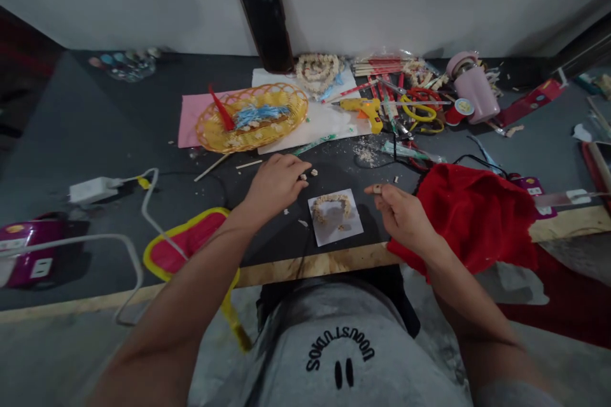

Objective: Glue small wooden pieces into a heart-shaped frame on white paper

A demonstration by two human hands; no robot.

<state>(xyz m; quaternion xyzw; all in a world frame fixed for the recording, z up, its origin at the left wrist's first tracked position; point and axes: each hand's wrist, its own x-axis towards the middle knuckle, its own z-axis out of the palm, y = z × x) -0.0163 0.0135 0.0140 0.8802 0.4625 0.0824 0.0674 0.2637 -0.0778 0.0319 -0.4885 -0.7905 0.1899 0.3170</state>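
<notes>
Head view: your right hand [403, 215] pinches a chip [377, 189]; your left hand [273, 183] is narrow, a second chip [303, 177] at its fingertips, gripped or not, cannot tell; gapped ring [334, 198] on the card [330, 236], between your hands, near the table edge [334, 259]; a brushing finger could skew it; a slack pinch could drop the chip.
</notes>
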